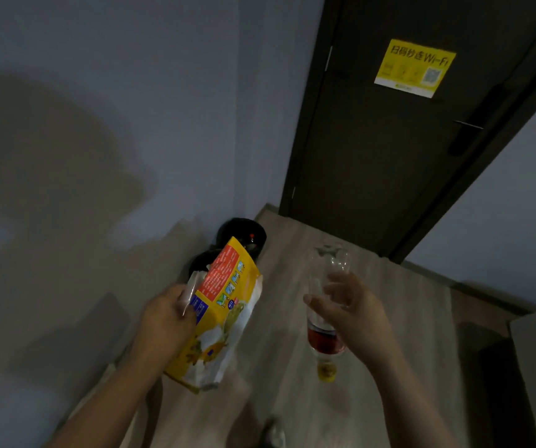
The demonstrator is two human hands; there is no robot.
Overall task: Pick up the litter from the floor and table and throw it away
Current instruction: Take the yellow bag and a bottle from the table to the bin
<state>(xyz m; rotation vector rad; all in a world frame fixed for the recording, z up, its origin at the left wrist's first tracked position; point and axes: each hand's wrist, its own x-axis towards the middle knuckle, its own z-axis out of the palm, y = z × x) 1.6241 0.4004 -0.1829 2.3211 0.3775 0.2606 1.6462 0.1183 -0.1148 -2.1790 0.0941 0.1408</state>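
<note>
The left hand (166, 321) gripped the bag (224, 305). The right hand (354, 312) curled loosely round the bottle (325, 344), cap down. The bin (242, 228) stood ahead at 12 o'clock. That loose hold could drop the bottle, and a slack cap would leak its red dregs. The sign (415, 67) at 1 o'clock read "Wi-Fi"; the bag's print was illegible.

The yellow plastic snack bag (218, 315) hangs left of the clear plastic bottle (325, 341); the black round bin (241, 229) sits behind the bag.

You face a dim corner: pale grey walls (98, 92) at ten o'clock, crossed by a broad shadow. A dark door (373, 140) at one o'clock bears a yellow Wi-Fi sticker (414, 67). Light wood-grain floor (389, 302) spreads toward six.
</note>
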